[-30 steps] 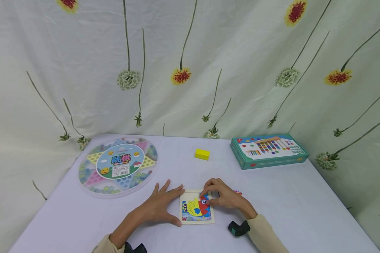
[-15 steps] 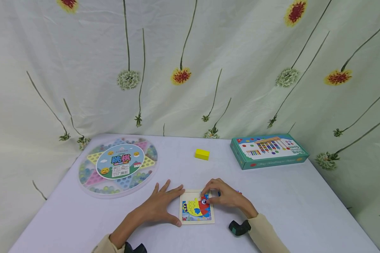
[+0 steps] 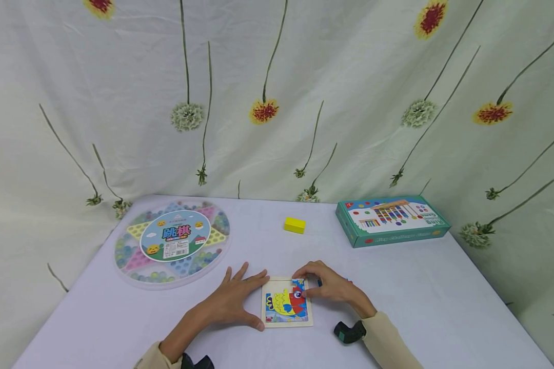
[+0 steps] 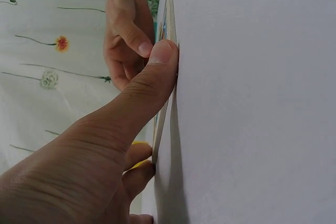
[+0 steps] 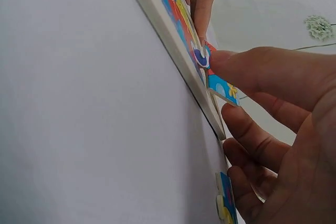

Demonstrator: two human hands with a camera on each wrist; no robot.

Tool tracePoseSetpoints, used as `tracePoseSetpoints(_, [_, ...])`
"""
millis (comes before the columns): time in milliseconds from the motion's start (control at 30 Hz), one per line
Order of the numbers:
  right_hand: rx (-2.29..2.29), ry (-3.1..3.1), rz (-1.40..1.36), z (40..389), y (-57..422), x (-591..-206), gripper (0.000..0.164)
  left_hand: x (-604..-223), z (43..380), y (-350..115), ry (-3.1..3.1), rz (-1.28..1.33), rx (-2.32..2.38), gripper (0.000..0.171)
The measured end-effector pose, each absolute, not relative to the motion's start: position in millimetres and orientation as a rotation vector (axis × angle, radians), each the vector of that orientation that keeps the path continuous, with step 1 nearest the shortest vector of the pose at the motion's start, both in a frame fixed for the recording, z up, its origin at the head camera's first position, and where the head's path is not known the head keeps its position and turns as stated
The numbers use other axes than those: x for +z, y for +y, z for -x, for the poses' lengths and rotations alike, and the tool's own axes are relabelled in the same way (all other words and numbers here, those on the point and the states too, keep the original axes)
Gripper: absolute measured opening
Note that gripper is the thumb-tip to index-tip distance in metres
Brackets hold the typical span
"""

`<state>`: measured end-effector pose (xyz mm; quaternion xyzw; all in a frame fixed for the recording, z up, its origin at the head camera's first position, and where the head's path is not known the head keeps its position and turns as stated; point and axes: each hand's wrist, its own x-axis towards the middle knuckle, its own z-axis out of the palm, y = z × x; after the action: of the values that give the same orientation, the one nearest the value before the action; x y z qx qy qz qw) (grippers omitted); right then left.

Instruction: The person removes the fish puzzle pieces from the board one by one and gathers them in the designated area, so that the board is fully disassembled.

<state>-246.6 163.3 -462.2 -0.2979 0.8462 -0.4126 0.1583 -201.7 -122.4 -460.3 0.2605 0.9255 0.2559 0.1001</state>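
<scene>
A wooden fish jigsaw puzzle (image 3: 288, 324) lies in front of the person, its yellow and red fish mostly in place. At the tray's left side rests the left hand (image 3: 231, 301), fingers spread; its thumb (image 4: 161, 53) and fingertips touch the rim. The right hand (image 3: 330, 284) pinches a blue and red puzzle piece (image 5: 223, 87) between thumb and fingers over the upper right corner. In the right wrist view this piece is tilted, one edge raised above the tray. Another loose puzzle piece (image 5: 226, 195) lies under the right hand's curled fingers, mostly hidden in the head view.
A yellow block (image 3: 295, 225) lies beyond the puzzle. At the back left is a round Chinese checkers set (image 3: 175, 236) with marbles under a clear cover. A green game box (image 3: 392, 220) sits at the back right. A flowered curtain (image 3: 351, 77) hangs behind the white table.
The right hand's fingers shift slightly at the tray's upper right corner, and more of the pinched piece shows. The left hand stays where it was.
</scene>
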Motion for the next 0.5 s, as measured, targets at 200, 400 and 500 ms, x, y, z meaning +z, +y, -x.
tracePoseSetpoints(200, [-1.161,2.431,0.858,246.9,163.2,-463.0,0.037,-459.6,201.2,-122.5,2.739,-0.767,0.758,0.100])
tracePoseSetpoints(400, [-1.133,2.469,0.889,248.0,163.5,-464.9,0.036,-461.1,201.3,-123.4,2.740,-0.777,0.762,0.102])
tracePoseSetpoints(500, [-1.125,2.475,0.890,248.2,163.4,-465.4,0.035,-462.9,201.6,-124.0,2.739,-0.780,0.756,0.103])
